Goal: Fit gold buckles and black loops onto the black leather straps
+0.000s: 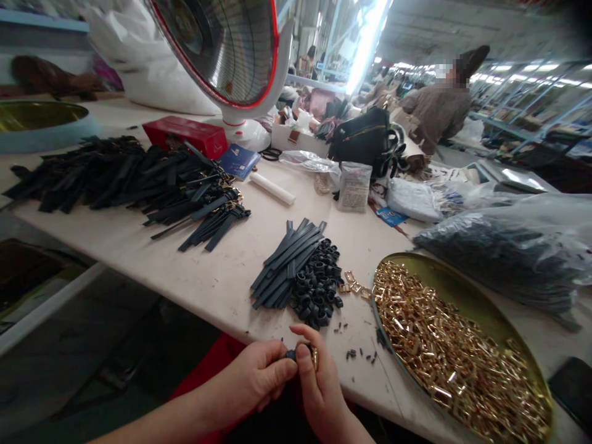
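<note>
Both hands are at the near edge of the pale table (222, 277), fingertips almost meeting. The left hand (261, 370) pinches a small dark piece (290, 354) between thumb and bent forefinger; the right hand (319, 379) presses its thumb on the right end, forefinger raised and curved above. The piece lies just off the table's near edge; its visible part runs roughly left to right, from one thumb to the other, the rest being covered by fingers. A gold-coloured fitting (315, 357) shows at the right fingers, its longer side near upright. Beyond the hands, a stack of dark flat strips (282, 271) lies with most long axes running from near left to far right. Dark loops (319, 287) are heaped against its right side, facing mixed ways. Gold buckles (354, 287) lie between these loops and the large tray (432, 274) at right, which holds many more at all angles. At far left, dark straps (115, 176) with gold hardware are piled, the nearest ones pointing near left. Writing: a clear packet (354, 188) carries lines of print too small to read; a blue booklet (239, 161) bears pale lettering, likewise illegible.
</note>
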{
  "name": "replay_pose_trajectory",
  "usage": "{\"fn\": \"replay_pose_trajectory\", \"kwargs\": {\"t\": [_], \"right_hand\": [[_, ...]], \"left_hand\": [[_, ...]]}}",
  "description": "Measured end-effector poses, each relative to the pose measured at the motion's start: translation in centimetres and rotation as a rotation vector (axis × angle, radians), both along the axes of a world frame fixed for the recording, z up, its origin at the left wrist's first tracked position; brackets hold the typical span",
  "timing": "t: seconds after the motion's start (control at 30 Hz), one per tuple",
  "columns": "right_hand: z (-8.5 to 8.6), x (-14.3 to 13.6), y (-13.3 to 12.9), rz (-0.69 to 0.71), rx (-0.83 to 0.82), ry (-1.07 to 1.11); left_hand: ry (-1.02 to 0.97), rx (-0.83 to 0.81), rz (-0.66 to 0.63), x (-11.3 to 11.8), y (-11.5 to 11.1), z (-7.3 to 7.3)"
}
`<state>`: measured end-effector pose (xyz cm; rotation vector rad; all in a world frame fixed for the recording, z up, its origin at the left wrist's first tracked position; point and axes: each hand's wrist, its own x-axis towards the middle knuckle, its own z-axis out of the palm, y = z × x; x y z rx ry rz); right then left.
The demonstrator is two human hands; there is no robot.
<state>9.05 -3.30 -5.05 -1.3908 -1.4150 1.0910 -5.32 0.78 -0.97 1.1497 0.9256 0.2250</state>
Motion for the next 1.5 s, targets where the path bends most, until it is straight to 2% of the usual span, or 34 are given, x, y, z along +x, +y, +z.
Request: {"fn": "replay_pose_trajectory", "kwargs": {"t": [0.13, 0.2, 0.4, 0.73, 0.8, 0.87, 0.9, 0.97, 1.03, 1.13, 1.2, 1.27, 1.33, 1.5], "right_hand": [[1.0, 0.3, -0.1, -0.082, -0.097, 0.085], [1.2, 0.4, -0.3, -0.090, -0.125, 0.098], [0.9, 0.1, -1.5, -0.131, -0.073, 0.069], [0.2, -1.5, -4.6, -0.243, -0.068, 0.110], [0.1, -1.8, -4.9, -0.215, -0.078, 0.149], [0.2, -1.7, -4.6, -0.148, -0.117, 0.218], [0.2, -1.6, -4.2, -0.121, -0.134, 0.249], [0.3, -0.8, -3.0, -0.111, -0.132, 0.254], [0.1, 0.5, -1.4, -0.151, -0.077, 0.166], [-0.9, 2.5, 0.4, -0.242, 0.035, -0.057], [-2.0, 3.6, 0.8, -0.305, 0.104, -0.158], [-3.1, 4.1, 0.9, -0.357, 0.150, -0.188], [-3.9, 4.3, 0.8, -0.397, 0.173, -0.190], [-4.9, 4.4, 0.6, -0.484, 0.216, -0.266]], "left_hand": [[0.118, 0.194, -0.140, -0.3, 1.1, 1.4], [0.147, 0.214, -0.192, -0.3, 1.3, 1.6], [0.101, 0.233, -0.154, 0.6, -0.2, 0.5], [0.287, 0.503, -0.160, 0.1, -3.2, 1.1], [0.297, 0.542, -0.190, -0.1, -3.5, 0.8], [0.317, 0.616, -0.237, -0.6, -3.0, 0.6], [0.342, 0.671, -0.244, -1.0, -2.2, 0.5], [0.477, 0.813, -0.172, -2.1, 0.5, 0.2], [0.732, 0.973, 0.025, -3.6, 4.3, 0.0], [0.889, 1.053, 0.162, -5.6, 10.2, -0.1], [0.943, 1.099, 0.211, -6.1, 13.0, -0.1], [0.957, 1.129, 0.211, -5.3, 14.9, -0.3], [0.928, 1.122, 0.162, -3.5, 16.4, -0.9], [0.859, 0.934, 0.059, 1.9, 20.8, -3.1]]}}
